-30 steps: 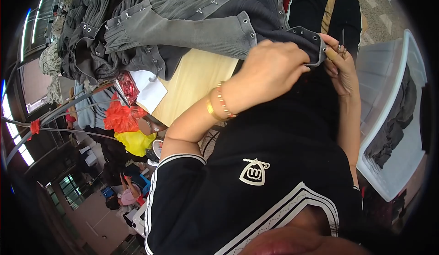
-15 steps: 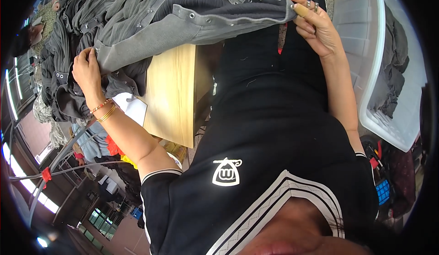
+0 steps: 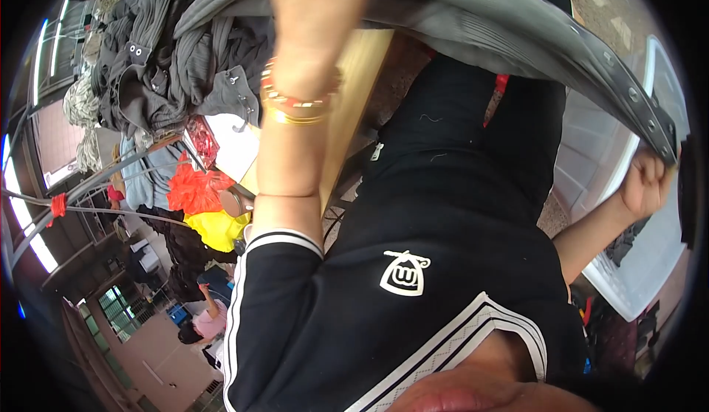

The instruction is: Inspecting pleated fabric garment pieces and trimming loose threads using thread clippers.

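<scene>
A grey knit garment [image 3: 480, 21] with a row of metal snaps along its dark edge band stretches across the top of the view to the far right. My right hand [image 3: 646, 187] is closed on the end of that band, over the plastic bin. Smeared by motion, my left hand [image 3: 317, 2] is at the top edge beside the garment, and its fingers are hidden. Bracelets circle the left wrist. Beyond my left forearm lies a heap of similar grey garments [image 3: 155, 65], some showing snaps.
A light wooden table [image 3: 362, 72] has its edge left of my lap. A translucent plastic bin [image 3: 587, 142] with grey cloth inside stands right. Red [image 3: 196, 190] and yellow [image 3: 221, 229] plastic bags lie left, near a metal rail [image 3: 96, 172]. Another person [image 3: 209, 320] sits farther off.
My right hand has swung right and down, pulling the garment's end over the bin. My left hand has left the garment's lower corner and moved up and right.
</scene>
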`<state>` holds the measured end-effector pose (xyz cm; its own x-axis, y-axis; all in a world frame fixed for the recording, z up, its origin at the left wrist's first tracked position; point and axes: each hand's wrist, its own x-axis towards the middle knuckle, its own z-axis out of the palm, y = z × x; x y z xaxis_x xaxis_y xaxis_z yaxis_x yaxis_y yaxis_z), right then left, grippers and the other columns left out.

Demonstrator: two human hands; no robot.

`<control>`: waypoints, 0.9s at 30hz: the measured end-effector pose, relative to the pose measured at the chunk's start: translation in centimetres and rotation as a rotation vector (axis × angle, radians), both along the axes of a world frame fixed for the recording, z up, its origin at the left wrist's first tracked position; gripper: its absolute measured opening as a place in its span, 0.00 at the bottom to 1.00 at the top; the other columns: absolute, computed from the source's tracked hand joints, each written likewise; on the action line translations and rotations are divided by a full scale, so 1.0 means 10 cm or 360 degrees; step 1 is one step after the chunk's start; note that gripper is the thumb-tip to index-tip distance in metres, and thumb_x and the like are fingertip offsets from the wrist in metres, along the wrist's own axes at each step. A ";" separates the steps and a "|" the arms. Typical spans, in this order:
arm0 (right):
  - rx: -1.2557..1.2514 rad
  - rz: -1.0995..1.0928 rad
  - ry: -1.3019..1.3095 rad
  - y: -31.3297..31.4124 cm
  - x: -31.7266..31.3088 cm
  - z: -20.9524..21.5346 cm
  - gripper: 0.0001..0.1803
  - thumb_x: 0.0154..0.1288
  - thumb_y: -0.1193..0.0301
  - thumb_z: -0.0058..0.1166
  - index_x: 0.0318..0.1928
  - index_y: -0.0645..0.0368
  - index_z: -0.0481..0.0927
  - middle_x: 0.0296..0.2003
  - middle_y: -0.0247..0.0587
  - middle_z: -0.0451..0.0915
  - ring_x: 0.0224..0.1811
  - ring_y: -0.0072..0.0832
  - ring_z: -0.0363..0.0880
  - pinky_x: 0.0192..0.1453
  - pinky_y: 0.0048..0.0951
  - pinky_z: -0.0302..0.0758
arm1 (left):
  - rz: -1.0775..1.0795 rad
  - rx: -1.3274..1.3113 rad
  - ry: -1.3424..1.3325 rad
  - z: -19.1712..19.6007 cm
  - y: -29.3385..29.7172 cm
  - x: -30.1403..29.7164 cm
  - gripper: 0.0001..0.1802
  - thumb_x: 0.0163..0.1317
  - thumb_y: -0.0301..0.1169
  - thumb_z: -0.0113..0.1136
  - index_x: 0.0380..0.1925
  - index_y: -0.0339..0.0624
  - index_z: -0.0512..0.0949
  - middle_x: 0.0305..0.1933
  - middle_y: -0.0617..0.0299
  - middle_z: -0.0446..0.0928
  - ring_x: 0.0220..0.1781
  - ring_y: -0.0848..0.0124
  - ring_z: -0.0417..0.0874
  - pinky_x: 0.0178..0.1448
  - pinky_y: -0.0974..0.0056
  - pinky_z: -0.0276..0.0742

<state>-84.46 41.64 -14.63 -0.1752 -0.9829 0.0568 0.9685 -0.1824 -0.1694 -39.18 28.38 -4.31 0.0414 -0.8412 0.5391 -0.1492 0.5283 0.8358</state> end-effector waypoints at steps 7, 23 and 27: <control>0.0004 -0.0466 0.0519 0.22 -1.25 -0.45 0.10 0.77 0.74 0.42 0.35 0.61 0.74 0.23 0.34 0.69 0.16 0.17 0.55 0.21 0.25 0.60 | 0.0252 -0.1035 -0.0138 -0.32 0.51 -1.54 0.06 0.42 0.29 0.62 0.19 0.40 0.75 0.25 0.54 0.68 0.33 0.59 0.73 0.32 0.54 0.65; 0.0942 -0.0412 0.0933 0.13 0.97 -0.54 0.37 0.80 0.45 0.41 0.73 0.60 0.65 0.69 0.50 0.71 0.72 0.45 0.69 0.79 0.44 0.61 | -0.0517 -0.0359 -0.0443 -1.09 0.83 -2.12 0.06 0.55 0.32 0.65 0.30 0.44 0.79 0.36 0.57 0.73 0.39 0.58 0.79 0.44 0.55 0.72; 0.0424 -0.0029 0.1303 0.24 0.98 -0.79 0.32 0.72 0.63 0.62 0.69 0.63 0.67 0.67 0.46 0.73 0.71 0.35 0.72 0.75 0.42 0.70 | -0.0514 -0.0375 -0.0614 -0.88 0.68 -1.75 0.08 0.55 0.32 0.65 0.35 0.47 0.83 0.36 0.62 0.76 0.41 0.61 0.80 0.44 0.57 0.70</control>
<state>-74.63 44.00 -22.49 -0.1958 -0.9788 -0.0596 0.5200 -0.0521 -0.8526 -56.65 35.20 -13.10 -0.4366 -0.6332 0.6392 -0.2205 0.7640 0.6063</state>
